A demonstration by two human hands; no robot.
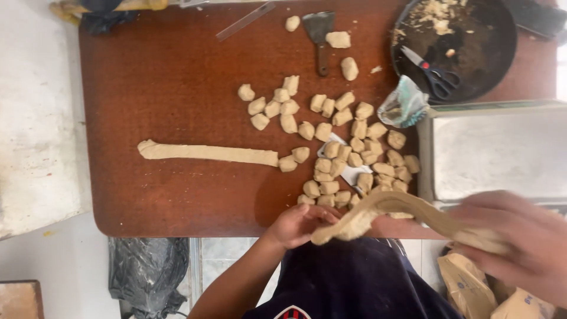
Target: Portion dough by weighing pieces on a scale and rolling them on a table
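Observation:
My left hand (298, 225) grips one end of a long rope of beige dough (394, 207) at the near edge of the brown table (171, 82). My right hand (520, 242), blurred, holds the rope's other end at the lower right. A second dough rope (207, 152) lies flat on the table to the left. Several cut dough pieces (348, 156) are scattered over the table's middle, some on top of a metal scraper blade (352, 174).
A dark-handled scraper (319, 32) and a metal ruler (245, 21) lie at the far edge. A dark round pan (490, 65) holds scissors (434, 74) and crumbs. A crumpled plastic bag (404, 106) sits beside a metal tray (496, 153). Paper bags (472, 289) stand lower right.

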